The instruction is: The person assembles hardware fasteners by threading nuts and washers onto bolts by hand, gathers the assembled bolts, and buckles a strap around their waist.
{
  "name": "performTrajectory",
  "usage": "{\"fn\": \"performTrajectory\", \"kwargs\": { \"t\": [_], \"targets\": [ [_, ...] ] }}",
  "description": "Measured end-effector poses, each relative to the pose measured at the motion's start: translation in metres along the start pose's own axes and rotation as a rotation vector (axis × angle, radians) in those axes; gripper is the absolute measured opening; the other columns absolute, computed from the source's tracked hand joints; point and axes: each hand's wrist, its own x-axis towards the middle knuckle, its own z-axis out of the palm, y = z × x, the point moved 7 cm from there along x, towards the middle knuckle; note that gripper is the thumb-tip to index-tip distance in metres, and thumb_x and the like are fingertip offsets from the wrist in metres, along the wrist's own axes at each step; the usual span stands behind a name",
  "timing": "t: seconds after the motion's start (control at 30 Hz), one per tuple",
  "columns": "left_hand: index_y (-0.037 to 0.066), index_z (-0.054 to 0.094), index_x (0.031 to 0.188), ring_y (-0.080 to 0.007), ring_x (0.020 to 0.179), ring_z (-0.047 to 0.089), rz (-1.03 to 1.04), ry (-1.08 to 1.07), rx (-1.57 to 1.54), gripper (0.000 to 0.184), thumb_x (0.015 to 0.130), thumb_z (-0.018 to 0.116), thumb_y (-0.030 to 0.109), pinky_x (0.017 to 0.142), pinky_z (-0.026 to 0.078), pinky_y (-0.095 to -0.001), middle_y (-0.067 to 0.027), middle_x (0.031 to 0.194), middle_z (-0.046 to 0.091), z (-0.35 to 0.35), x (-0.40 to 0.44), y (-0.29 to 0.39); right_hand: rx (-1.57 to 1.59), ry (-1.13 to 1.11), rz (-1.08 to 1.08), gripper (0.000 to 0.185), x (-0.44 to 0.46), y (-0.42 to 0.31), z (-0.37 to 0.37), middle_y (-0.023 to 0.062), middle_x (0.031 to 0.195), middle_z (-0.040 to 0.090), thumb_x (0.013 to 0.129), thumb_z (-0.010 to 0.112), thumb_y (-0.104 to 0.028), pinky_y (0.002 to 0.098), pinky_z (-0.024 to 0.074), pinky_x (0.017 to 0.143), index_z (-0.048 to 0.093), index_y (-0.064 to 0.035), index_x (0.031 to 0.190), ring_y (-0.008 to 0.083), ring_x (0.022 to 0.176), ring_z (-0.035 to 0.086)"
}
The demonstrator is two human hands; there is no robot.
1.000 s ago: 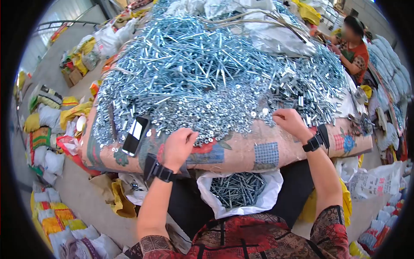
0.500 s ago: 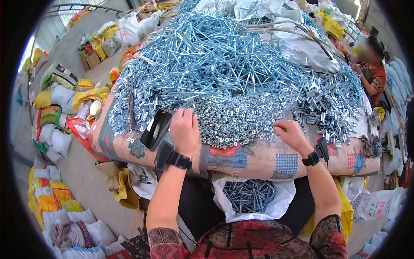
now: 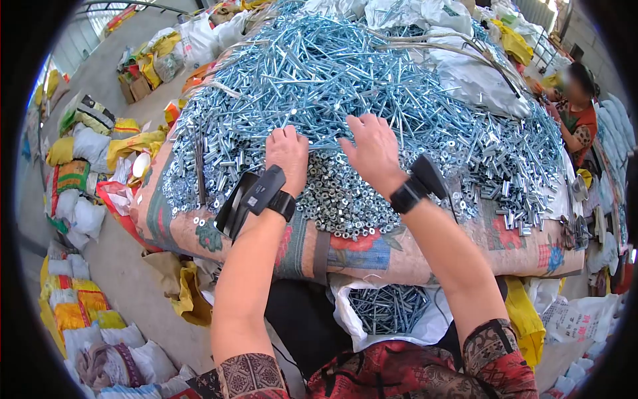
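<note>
My left hand [image 3: 287, 158] is at the near edge of the heap of long bolts [image 3: 325, 86], its fingers bent down with their tips hidden. Whether anything is inside them I cannot make out. To its right, my right hand [image 3: 373, 151] reaches over the bolts with thumb and fingers apart, holding nothing visible. Below and between both hands spreads a bed of hex nuts [image 3: 342, 196]. A phone-like black device [image 3: 234, 211] lies beside my left wrist. Each wrist wears a black strap with a module on it.
Short metal sleeves [image 3: 515, 193] are heaped at the right. A white sack of bolts [image 3: 392, 309] stands open at my lap, below the cloth-covered table edge [image 3: 359, 256]. Another person [image 3: 577, 120] is at the far right. Filled sacks [image 3: 83, 179] line the floor at left.
Both hands have moved forward to the bolts. My right hand has also swung left, close to my left hand, and its curled fingers have spread.
</note>
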Motion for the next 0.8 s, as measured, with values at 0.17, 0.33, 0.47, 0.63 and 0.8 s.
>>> {"fn": "performTrajectory", "kwargs": {
  "t": [0.17,0.33,0.47,0.63,0.8],
  "targets": [
    [0.009,0.064,0.083,-0.0222,0.080,0.061,-0.071,-0.010,0.065,0.006,0.080,0.059,0.010,0.067,0.050,-0.0334,-0.0065,0.088,0.056,0.014,-0.003,-0.002,-0.102,-0.401,0.270,0.045,0.026,-0.003,0.042,0.0154,0.100,0.060,0.085,0.060,-0.048,0.0446,0.0496,0.075,0.064,-0.0060,0.101,0.0348,0.089,0.063],
    [0.008,0.065,0.082,-0.0222,0.072,0.066,-0.066,-0.073,-0.015,0.007,0.081,0.058,0.009,0.060,0.053,-0.0337,-0.0078,0.084,0.061,0.023,0.001,-0.006,-0.046,-0.321,0.123,0.036,0.018,-0.015,0.045,0.0132,0.101,0.061,0.085,0.060,-0.047,0.0427,0.0515,0.073,0.068,-0.0140,0.099,0.0307,0.086,0.065],
    [0.010,0.066,0.076,-0.0224,0.069,0.068,0.080,-0.197,-0.025,0.009,0.080,0.059,0.010,0.059,0.054,-0.0340,-0.0076,0.074,0.066,0.011,0.010,-0.001,0.019,-0.310,0.009,0.024,0.018,0.008,0.066,0.0103,0.092,0.062,0.087,0.059,-0.034,0.0433,0.0508,0.071,0.068,-0.0136,0.095,0.0299,0.084,0.064],
    [0.002,0.060,0.079,-0.0317,0.066,0.067,0.200,-0.227,-0.186,0.007,0.081,0.053,0.006,0.059,0.053,-0.0424,-0.0163,0.067,0.064,-0.028,0.012,0.017,0.246,-0.140,-0.115,0.013,0.003,0.022,0.039,0.0096,0.084,0.063,0.085,0.058,-0.020,0.0436,0.0500,0.069,0.066,-0.0092,0.083,0.0325,0.078,0.062],
    [0.001,0.057,0.084,-0.0364,0.070,0.066,0.116,-0.336,-0.184,0.011,0.085,0.051,0.010,0.061,0.051,-0.0470,-0.0181,0.071,0.064,-0.042,-0.009,0.025,0.571,0.089,0.127,0.013,-0.017,0.064,-0.005,0.0098,0.080,0.068,0.077,0.064,-0.013,0.0330,0.0524,0.064,0.070,-0.0089,0.087,0.0265,0.069,0.066]
  ]
}}
